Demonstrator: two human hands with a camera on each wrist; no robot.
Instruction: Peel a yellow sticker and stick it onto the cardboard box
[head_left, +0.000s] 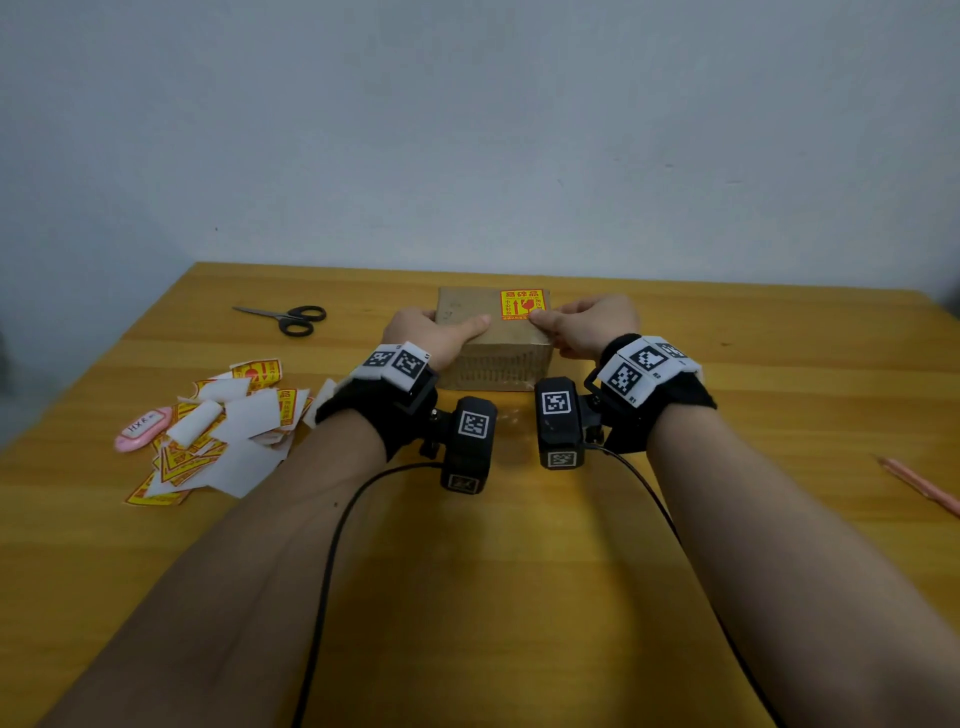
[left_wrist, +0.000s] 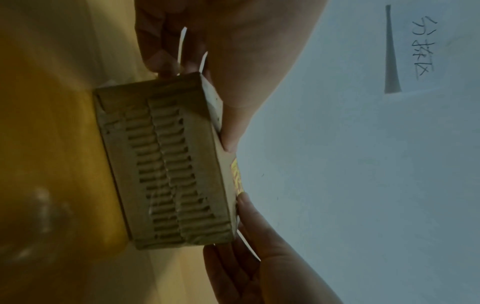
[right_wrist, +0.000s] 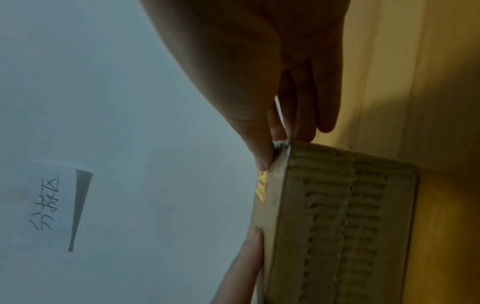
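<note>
Now the yellow sticker (head_left: 522, 303), red-printed, lies flat atop the cardboard box (head_left: 493, 358).

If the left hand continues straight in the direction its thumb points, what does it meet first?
Probably the yellow sticker on the cardboard box: the left hand has its thumb on the top, pointing toward it; the right hand lies beyond.

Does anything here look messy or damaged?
Yes. The cardboard box has a crushed, rippled front face, and a heap of peeled backing papers and stickers lies scattered on the table.
</note>
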